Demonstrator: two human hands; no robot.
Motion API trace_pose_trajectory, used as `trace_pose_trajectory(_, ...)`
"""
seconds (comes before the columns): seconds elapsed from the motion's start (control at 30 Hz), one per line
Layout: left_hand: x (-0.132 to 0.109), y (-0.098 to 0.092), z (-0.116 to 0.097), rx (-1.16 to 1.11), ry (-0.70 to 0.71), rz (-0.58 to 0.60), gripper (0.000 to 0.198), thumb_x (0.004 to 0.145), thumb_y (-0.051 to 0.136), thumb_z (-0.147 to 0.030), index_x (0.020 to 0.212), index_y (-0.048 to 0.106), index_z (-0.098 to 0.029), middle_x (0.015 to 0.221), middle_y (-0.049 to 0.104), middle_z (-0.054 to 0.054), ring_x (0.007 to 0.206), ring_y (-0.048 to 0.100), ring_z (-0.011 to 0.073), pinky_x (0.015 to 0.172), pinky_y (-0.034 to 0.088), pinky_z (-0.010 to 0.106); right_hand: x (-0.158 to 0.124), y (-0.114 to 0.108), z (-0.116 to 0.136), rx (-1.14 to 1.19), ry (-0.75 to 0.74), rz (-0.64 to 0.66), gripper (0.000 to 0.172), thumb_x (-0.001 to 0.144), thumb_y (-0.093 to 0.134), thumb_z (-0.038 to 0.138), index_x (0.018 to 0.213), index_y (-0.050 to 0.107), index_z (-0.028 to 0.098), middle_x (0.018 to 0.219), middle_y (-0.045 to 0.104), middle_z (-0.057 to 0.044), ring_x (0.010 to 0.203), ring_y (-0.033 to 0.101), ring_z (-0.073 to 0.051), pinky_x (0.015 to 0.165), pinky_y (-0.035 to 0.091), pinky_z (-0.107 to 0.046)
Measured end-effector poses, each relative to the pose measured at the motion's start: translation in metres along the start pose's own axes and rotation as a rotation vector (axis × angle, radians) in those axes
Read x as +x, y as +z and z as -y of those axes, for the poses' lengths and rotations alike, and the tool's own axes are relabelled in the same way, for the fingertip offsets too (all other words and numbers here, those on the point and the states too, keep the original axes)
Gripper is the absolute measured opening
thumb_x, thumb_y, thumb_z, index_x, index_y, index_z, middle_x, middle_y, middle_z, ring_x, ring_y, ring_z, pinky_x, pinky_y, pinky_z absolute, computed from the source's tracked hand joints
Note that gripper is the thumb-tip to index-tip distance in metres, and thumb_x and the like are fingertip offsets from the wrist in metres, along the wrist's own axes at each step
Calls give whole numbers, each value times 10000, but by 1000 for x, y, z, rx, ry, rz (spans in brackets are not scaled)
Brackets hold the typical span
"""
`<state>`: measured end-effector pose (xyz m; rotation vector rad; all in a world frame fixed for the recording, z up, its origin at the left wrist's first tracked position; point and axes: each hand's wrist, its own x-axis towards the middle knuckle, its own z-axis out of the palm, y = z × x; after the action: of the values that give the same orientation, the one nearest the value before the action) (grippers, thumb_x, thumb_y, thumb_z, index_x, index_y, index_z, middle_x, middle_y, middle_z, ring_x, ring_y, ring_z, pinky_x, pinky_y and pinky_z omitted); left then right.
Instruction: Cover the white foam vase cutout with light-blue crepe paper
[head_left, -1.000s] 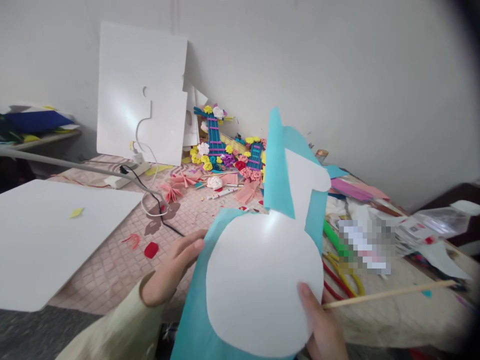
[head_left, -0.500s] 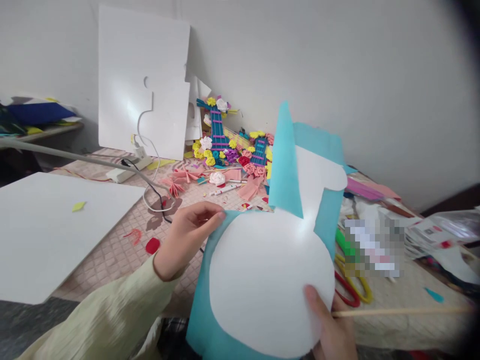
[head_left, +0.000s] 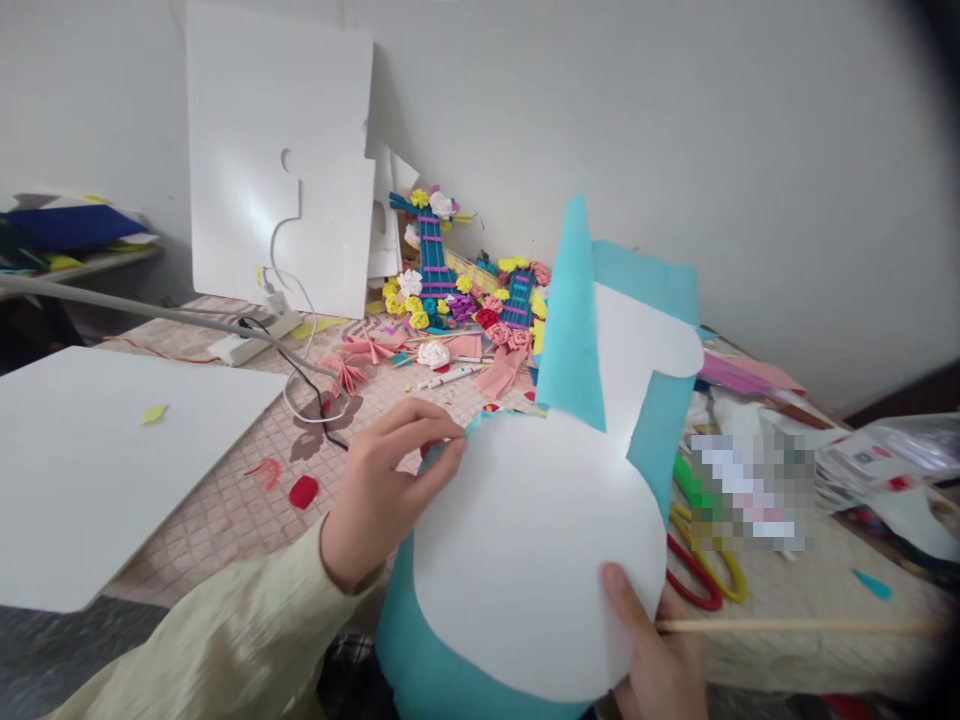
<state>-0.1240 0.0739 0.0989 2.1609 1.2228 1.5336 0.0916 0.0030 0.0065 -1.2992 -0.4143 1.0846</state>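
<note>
A white guitar-shaped board (head_left: 525, 550) lies over a sheet of turquoise paper (head_left: 435, 650), which sticks out around its edges. A pointed flap (head_left: 571, 330) of the paper stands up beside the board's neck. At the upper left of the round body, my left hand (head_left: 397, 485) pinches the paper's edge between thumb and fingers. My right hand (head_left: 660, 645) grips the board's lower right, thumb on top and fingers underneath. A thin wooden stick (head_left: 795, 627) extends rightward from this hand; its inner end is hidden.
Scissors with red and yellow handles (head_left: 705, 570) lie right of the board, near plastic bags (head_left: 892, 455). Behind are flower-decorated paper guitars (head_left: 435, 260), pink paper pieces (head_left: 367, 350) and a power strip (head_left: 255, 340) with cables. A white panel (head_left: 135, 470) covers the table's left.
My left hand has shifted slightly right, drawing the paper's upper left edge in toward the board. The board has tilted a little; my right hand keeps its hold.
</note>
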Motion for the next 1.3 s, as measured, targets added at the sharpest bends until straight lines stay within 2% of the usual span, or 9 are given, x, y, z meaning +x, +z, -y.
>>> trace_pose_trajectory(0.13,-5,8,-1,136,174,-60,114,732,568,-63,784,599,-160,780,561,34,692,517,108,613,447,238,-1,-1,-4,36,34,-17,425,535,762,336,883,644,122,783,711,-96,687,660,-248,547,544,-286)
trace_pose_trajectory(0.3,-11,10,1,298,289,-46,194,720,572,-40,861,584,-171,811,552,42,717,486,125,632,439,271,1,-8,-12,29,35,-45,594,526,759,372,1026,582,104,704,708,-100,610,653,-254,503,532,-317)
trace_pose_trajectory(0.47,-15,-7,-6,258,264,30,254,719,596,-90,946,594,-203,815,523,33,708,472,130,662,433,308,3,-12,-13,46,83,-85,799,489,779,379,1177,480,106,685,708,-87,562,646,-255,467,516,-317)
trace_pose_trajectory(0.57,-10,-27,-8,139,151,59,248,754,570,-155,993,598,-214,884,528,43,805,512,154,722,436,311,-1,-11,-9,61,97,-106,981,465,787,404,1293,349,112,624,702,-58,501,633,-248,432,502,-309)
trace_pose_trajectory(0.63,-3,-38,-4,33,69,123,260,825,469,-264,1053,587,-220,982,534,60,912,513,182,809,422,333,-4,-9,-7,33,71,-108,1015,501,761,447,1333,285,114,601,698,-48,469,624,-241,441,503,-318)
trace_pose_trajectory(0.77,7,-34,11,-272,-28,297,532,874,173,-475,1141,557,-221,1127,537,87,1076,469,239,956,336,403,-12,-5,-2,-33,51,-70,934,555,711,497,1327,320,146,624,703,-45,508,637,-256,517,518,-362)
trace_pose_trajectory(0.93,3,-2,7,-415,-88,119,656,869,63,-511,995,647,-239,989,611,78,938,569,232,856,400,410,-20,4,6,35,44,-68,731,536,737,443,1170,511,160,594,695,-40,562,651,-268,553,527,-359)
trace_pose_trajectory(1.03,-1,4,1,-396,-93,76,661,872,56,-498,973,655,-237,974,621,76,929,564,235,829,407,404,-23,8,10,16,43,-92,643,511,746,449,1054,585,144,612,697,-65,602,655,-286,571,532,-371)
trace_pose_trajectory(1.3,4,-12,11,-194,193,239,697,819,30,-589,1174,531,-259,1091,567,85,1010,471,249,951,269,435,-23,10,14,77,108,-56,527,477,775,359,941,618,163,630,700,-62,656,659,-290,552,536,-330)
